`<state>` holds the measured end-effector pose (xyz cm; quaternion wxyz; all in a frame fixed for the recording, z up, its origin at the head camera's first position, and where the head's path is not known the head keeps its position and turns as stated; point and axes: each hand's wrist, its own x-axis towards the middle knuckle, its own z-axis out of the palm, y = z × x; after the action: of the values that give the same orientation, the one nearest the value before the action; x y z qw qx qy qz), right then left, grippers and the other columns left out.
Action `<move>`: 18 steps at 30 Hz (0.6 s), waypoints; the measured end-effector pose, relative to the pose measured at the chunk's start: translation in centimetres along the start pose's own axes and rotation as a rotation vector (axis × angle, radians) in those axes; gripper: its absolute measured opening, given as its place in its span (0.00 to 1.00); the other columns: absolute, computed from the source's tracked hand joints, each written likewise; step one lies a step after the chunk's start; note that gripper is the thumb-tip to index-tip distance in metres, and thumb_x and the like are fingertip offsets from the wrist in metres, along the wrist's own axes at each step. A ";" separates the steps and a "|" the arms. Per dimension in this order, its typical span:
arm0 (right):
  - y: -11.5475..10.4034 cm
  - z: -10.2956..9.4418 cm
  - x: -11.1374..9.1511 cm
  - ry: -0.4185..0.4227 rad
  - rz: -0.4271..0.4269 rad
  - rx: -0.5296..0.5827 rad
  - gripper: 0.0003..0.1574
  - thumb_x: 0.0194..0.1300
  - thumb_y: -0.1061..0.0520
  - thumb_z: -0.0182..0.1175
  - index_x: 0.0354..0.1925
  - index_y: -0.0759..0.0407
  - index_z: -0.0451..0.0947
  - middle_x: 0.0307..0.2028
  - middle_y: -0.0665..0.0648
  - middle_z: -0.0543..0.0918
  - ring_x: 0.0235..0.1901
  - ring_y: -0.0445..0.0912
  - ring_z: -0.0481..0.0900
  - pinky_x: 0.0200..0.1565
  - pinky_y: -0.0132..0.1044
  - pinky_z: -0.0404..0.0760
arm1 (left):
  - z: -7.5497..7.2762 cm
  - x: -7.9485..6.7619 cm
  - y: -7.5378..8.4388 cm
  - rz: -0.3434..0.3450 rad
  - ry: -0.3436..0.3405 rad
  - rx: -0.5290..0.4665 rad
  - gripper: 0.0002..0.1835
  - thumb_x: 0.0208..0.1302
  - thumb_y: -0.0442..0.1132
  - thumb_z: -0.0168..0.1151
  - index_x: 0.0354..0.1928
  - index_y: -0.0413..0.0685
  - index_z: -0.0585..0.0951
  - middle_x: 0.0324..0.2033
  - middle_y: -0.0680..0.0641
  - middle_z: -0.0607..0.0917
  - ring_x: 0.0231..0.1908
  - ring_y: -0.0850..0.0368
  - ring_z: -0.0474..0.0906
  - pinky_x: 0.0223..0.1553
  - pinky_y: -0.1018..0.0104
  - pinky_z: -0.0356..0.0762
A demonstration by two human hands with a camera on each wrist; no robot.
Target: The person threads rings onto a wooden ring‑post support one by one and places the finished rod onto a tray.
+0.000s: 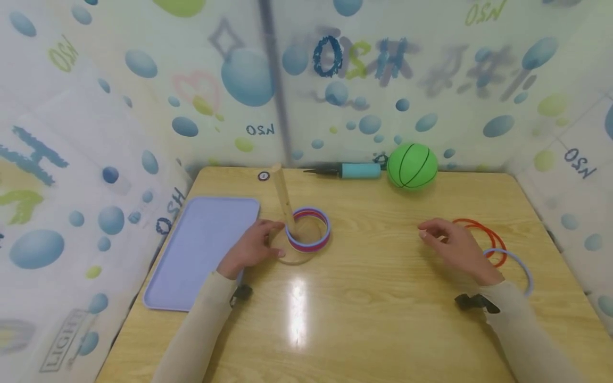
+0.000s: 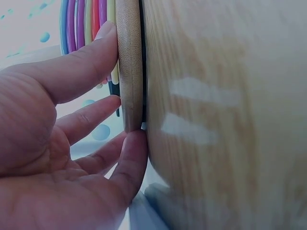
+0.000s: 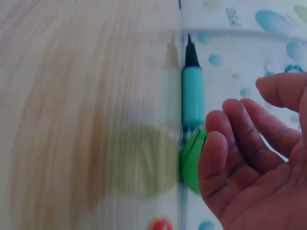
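My left hand [image 1: 251, 246] holds the left edge of a round wooden base [image 1: 292, 259], thumb and fingers set apart along its rim. In the left wrist view, the fingertips rest against the rim of the base [image 2: 129, 62]. From the base rises a wooden post [image 1: 282, 197], leaning a little in the head view. Several coloured rings [image 1: 311, 247] lie stacked around the post, a periwinkle one on top. Over the right side of the table, my right hand [image 1: 452, 247] has loosely curled fingers and holds nothing. Beside it lie red rings [image 1: 495, 239] and a light blue ring [image 1: 524, 268].
A lavender tray [image 1: 203, 234] lies on the left, partly behind my left forearm. Along the back stand a green ball [image 1: 412, 166] and a teal hand pump [image 1: 360, 171]. A small round sticker [image 1: 263, 176] is near the back edge. Patterned curtains surround the table.
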<state>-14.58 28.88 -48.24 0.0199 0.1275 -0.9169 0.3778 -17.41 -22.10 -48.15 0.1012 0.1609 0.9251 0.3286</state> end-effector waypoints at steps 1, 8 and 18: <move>0.3 -0.4 -0.3 0.015 0.000 -0.014 0.17 0.78 0.48 0.63 0.56 0.56 0.86 0.41 0.54 0.91 0.38 0.31 0.82 0.40 0.24 0.80 | 0.0 0.0 0.0 -0.004 -0.001 0.000 0.41 0.56 0.42 0.82 0.71 0.41 0.77 0.62 0.34 0.79 0.53 0.42 0.77 0.59 0.43 0.79; 2.6 -3.0 -2.6 0.112 0.045 -0.004 0.16 0.76 0.51 0.65 0.55 0.57 0.86 0.41 0.45 0.88 0.36 0.27 0.81 0.36 0.22 0.80 | -0.1 0.1 0.3 -0.036 -0.020 -0.019 0.41 0.57 0.43 0.81 0.73 0.43 0.76 0.65 0.34 0.77 0.56 0.40 0.78 0.62 0.42 0.79; 6.5 -6.4 -5.5 0.171 0.168 -0.029 0.21 0.75 0.48 0.66 0.59 0.58 0.84 0.42 0.20 0.79 0.40 0.18 0.75 0.39 0.14 0.76 | -0.2 -0.1 0.2 -0.027 -0.017 -0.014 0.41 0.57 0.43 0.81 0.72 0.41 0.76 0.65 0.33 0.77 0.55 0.40 0.78 0.61 0.42 0.79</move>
<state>-11.31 38.97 -48.83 0.0683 0.0174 -0.9246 0.3743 -17.28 -22.08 -47.87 0.1145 0.1505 0.9240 0.3325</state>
